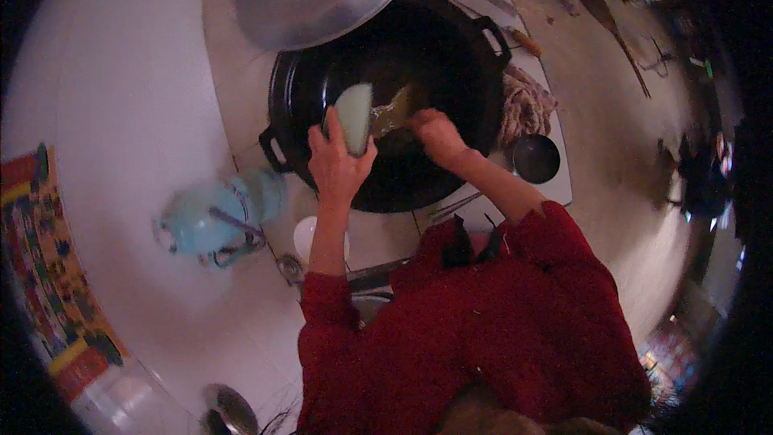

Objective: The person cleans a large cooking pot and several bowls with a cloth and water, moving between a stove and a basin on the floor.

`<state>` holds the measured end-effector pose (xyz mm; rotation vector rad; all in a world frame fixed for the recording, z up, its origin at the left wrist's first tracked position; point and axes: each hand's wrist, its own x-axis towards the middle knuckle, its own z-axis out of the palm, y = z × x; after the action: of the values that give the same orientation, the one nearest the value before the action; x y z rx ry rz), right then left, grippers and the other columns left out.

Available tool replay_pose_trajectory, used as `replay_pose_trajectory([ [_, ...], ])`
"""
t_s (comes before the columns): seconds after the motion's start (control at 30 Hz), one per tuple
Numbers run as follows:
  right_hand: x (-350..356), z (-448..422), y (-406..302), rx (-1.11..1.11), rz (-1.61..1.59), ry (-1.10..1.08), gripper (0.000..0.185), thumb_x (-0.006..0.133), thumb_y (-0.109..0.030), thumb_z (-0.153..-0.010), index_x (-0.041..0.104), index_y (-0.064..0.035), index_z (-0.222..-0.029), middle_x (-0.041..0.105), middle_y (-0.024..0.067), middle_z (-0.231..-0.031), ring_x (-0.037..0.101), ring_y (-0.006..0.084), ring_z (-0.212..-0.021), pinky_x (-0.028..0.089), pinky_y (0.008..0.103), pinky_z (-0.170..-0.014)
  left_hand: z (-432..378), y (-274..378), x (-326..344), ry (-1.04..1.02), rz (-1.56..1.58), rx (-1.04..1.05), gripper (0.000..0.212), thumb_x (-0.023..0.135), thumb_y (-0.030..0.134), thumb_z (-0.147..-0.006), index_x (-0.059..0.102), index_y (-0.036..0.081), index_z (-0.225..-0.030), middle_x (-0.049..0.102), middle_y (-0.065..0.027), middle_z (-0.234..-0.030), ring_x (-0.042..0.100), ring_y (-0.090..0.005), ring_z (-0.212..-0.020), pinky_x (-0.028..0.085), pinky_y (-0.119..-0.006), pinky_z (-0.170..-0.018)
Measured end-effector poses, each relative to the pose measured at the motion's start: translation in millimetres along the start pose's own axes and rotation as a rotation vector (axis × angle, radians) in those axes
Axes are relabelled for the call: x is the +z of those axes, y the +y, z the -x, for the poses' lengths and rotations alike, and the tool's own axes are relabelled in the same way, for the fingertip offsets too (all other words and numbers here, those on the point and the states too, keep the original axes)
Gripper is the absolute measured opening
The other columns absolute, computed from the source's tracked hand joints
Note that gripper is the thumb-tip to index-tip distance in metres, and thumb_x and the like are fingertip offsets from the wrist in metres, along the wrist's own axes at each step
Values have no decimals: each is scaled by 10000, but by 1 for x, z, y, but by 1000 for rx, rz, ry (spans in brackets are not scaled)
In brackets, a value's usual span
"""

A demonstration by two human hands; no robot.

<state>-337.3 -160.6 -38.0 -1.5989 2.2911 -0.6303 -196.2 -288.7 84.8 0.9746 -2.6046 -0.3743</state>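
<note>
A large black wok (pixel 386 193) with two loop handles sits before me on the tiled stove top. My left hand (pixel 341 160) grips a pale green bowl (pixel 355 115) and tips it on its side over the wok, its straight edge facing right. Over the wok's right half, my right hand (pixel 439 138) has its fingers curled; whether they hold something is hidden and blurred. A yellowish-brown patch (pixel 392 112) with bright glints shows in the wok between my hands; I cannot tell what it is.
A big metal lid (pixel 320 0) leans over the wok's far left rim. Right of the wok lie a crumpled cloth (pixel 526 103) and a small dark bowl (pixel 536 159). A light-blue kettle-like vessel (pixel 205 217) stands left, near a white bowl (pixel 306 237).
</note>
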Motion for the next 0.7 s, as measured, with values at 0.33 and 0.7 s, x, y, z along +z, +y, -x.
replay_pose_trajectory([
  [0.33,-27,41,6,759,-1098,-24,268,618,-29,-713,617,-41,-981,607,63,-885,559,173,-789,435,279,-732,121,-71,-18,247,1480,-956,383,562,177,-740,511,-8,-1071,567,-84,-894,553,-191,-782,452,-318,-687],
  [0.7,-8,58,1,815,-1259,-22,262,546,-9,-762,577,-6,-1022,594,72,-932,555,160,-817,448,268,-726,278,-86,-26,594,1125,-1416,354,621,175,-700,510,19,-998,536,-74,-936,534,-200,-839,475,-331,-660],
])
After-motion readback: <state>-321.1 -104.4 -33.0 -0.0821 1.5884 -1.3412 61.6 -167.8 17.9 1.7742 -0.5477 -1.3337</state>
